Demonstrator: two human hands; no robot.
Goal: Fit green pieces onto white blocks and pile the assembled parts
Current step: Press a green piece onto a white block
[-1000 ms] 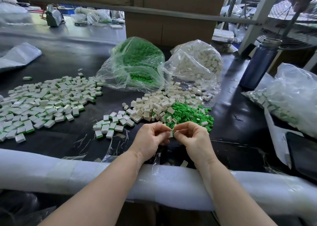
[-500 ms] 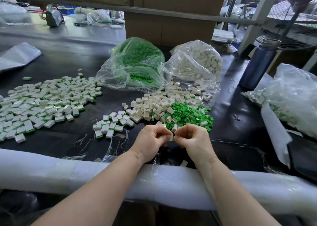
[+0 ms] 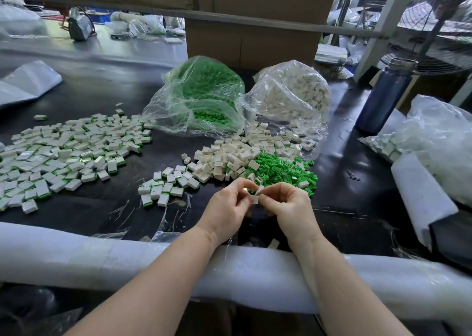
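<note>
My left hand [image 3: 229, 205] and my right hand [image 3: 288, 205] meet over the black table's near edge, both pinching one small white block [image 3: 256, 197] between their fingertips. Any green piece on it is hidden by the fingers. Just behind the hands lie a heap of loose white blocks [image 3: 229, 161] and a heap of loose green pieces [image 3: 283, 169]. A small cluster of assembled parts [image 3: 166, 185] sits to the left of my hands. A wide spread of assembled parts [image 3: 63, 154] covers the table's left side.
Behind the heaps stand a clear bag of green pieces [image 3: 204, 98] and a clear bag of white blocks [image 3: 293, 93]. A blue bottle [image 3: 383, 95] stands at the right, with another plastic bag [image 3: 434, 141] beyond it. A white foam roll [image 3: 76, 254] pads the table's near edge.
Both hands stayed together in the same place, working the block between their fingertips. The white block now shows more plainly between the fingers.
</note>
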